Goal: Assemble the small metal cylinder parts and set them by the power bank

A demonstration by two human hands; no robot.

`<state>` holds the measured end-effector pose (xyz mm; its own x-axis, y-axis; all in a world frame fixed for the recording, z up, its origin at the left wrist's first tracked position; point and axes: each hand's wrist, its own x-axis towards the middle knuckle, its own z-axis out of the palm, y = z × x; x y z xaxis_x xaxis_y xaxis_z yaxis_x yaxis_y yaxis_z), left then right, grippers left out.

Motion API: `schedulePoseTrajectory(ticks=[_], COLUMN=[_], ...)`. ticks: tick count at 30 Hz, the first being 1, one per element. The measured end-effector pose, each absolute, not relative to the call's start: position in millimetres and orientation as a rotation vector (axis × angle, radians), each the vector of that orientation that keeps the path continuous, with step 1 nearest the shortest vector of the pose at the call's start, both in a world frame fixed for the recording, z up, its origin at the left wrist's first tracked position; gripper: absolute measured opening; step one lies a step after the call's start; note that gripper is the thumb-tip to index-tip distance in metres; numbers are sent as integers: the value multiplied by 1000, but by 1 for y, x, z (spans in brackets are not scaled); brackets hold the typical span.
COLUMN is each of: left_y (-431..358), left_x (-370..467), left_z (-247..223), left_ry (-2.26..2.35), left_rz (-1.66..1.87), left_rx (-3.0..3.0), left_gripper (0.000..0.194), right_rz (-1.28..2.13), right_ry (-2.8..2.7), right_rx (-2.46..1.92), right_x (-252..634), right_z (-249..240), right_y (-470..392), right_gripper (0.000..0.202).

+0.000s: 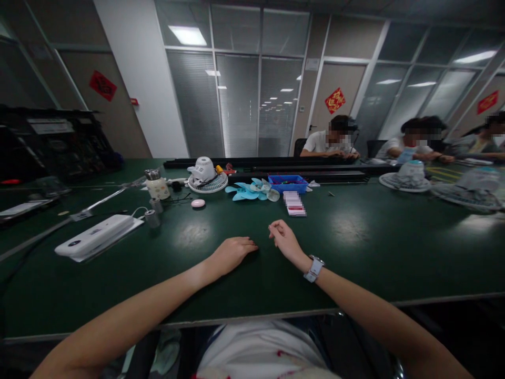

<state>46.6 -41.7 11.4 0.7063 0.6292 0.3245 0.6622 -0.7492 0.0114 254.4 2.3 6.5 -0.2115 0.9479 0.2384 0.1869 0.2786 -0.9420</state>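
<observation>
My left hand [235,252] lies palm down on the dark green table, fingers stretched out and holding nothing. To its right, my right hand [287,241] rests with its fingers loosely curled in. No object shows in it, and a watch with a pale strap [314,269] is on that wrist. The hands are apart from each other. Just beyond my right hand is a small stack of pinkish cards or packets [294,204], partly blurred out. Light blue fan blades [250,190] lie behind it to the left, beside a blue tray [289,183] of small parts.
A white fan head with its grille [207,181] stands at the back left, near a patterned jar [157,188] and a pink oval object [198,203]. A long white device [97,235] lies at left. Co-workers [330,139] sit across, with more fan parts [406,179] at right.
</observation>
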Motion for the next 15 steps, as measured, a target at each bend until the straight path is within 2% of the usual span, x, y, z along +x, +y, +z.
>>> schedulePoseTrajectory(ticks=[5,10,15], left_y=[-27,-13,-16], left_x=[9,-67,-124], left_z=[34,61,73], left_ry=[-1473,-2030,-2297], left_rz=[-541,-393,-380], left_rx=[-2412,-1734,-1399], left_gripper=[37,40,40], right_rz=[1038,1045,1064], right_ry=[-1629,-1648,-1637], right_rx=[-1071,-1074,-1073], right_x=[256,257,255], right_z=[11,10,13], right_y=[0,0,-3], right_gripper=[23,21,20])
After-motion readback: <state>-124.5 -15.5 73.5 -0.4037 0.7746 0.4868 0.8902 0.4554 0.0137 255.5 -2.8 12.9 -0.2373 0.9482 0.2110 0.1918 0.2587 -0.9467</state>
